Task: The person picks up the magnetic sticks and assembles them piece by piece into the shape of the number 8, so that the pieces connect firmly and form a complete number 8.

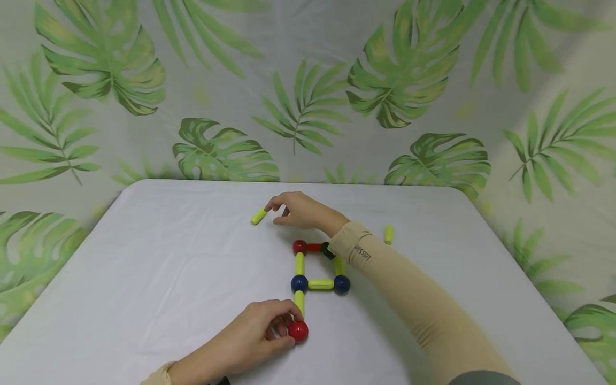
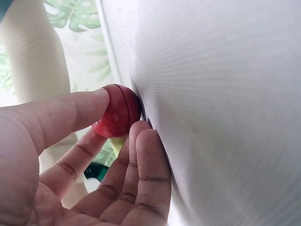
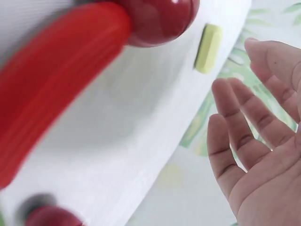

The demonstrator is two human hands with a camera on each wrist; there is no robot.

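Note:
On the white table is a flat figure of balls and short rods: a red ball (image 1: 300,247), a dark green ball (image 1: 327,250), two blue balls (image 1: 299,283) and a nearer red ball (image 1: 298,331). Yellow-green rods (image 1: 320,284) and a red rod (image 1: 314,247) join them. My left hand (image 1: 260,331) pinches the nearer red ball between thumb and fingers, also seen in the left wrist view. Beyond the figure, my right hand (image 1: 300,210) hovers with parted fingers, fingertips close by a loose yellow-green rod (image 1: 258,216). The right sleeve hides part of the figure's right side.
Another loose yellow-green rod (image 1: 389,234) lies to the right of the right forearm. Behind the table (image 1: 192,256) hangs a leaf-patterned cloth (image 1: 308,107). The right forearm in its beige sleeve (image 1: 404,289) crosses over the table's right half.

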